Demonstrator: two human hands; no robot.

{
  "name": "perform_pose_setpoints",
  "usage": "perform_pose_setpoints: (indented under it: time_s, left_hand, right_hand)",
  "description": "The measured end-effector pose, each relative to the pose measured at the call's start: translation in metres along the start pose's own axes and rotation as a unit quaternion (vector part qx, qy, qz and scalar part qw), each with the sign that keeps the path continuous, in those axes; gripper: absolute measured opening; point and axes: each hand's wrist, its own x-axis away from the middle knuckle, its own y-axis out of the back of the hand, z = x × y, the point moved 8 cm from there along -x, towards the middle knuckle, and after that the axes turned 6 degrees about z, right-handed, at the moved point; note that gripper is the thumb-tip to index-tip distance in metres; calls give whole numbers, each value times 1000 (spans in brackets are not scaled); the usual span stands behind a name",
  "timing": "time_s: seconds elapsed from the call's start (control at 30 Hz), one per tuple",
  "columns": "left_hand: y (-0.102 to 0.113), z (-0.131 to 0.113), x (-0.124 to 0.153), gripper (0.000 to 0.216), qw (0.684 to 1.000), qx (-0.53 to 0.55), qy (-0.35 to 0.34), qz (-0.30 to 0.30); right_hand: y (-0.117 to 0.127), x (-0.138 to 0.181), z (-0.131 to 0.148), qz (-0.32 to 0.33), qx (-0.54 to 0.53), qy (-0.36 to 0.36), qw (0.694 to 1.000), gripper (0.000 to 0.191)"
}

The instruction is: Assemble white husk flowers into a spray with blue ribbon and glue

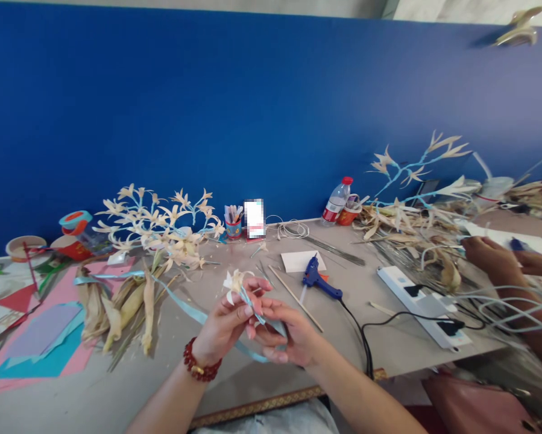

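To the left of the blue glue gun [316, 276] and nearer the person, the left hand [231, 319] pinches a pale flower [234, 283] by its blue-wrapped stem, while the right hand [295, 333] has its fingers closed on a light blue ribbon [185, 308] by the stem's lower end. That ribbon trails away from the glue gun toward dried husks [128, 310] farther left on the surface [271, 241]; a thin stick [296, 299] lies just left of the glue gun, a white card [293, 261] just behind it, and a power strip [404, 290] to its right.
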Motion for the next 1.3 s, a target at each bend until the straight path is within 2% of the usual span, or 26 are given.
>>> perform_pose_setpoints:
  time_s: [0.2,0.3,0.43,0.53,0.8,1.0,1.17,1.3]
  left_hand:
    - [-3,0,-1,17,1000,5,6,29]
    - [-4,-5,-1,14,1000,-1,-6,27]
    - [2,-6,1,30,999,-20,-45,-12]
    - [12,-3,6,23,996,-38,-65,-55]
    - [15,-12,10,9,989,-100,-81,-69]
    - [11,-27,11,8,979,-149,-110,-80]
    - [10,-27,11,12,982,-152,-73,-84]
    - [7,-31,11,11,978,-179,-76,-72]
  right_hand:
    - [0,1,2,-13,17,-4,1000,17]
    - [1,1,6,-40,34,8,999,18]
    - [7,7,24,-125,139,83,979,23]
    - [7,12,38,-166,231,142,948,24]
    - [2,12,41,-165,298,140,930,26]
    - [4,21,51,-216,388,158,882,24]
    - [1,19,50,-186,372,171,893,23]
    - [1,19,50,-188,375,172,891,24]
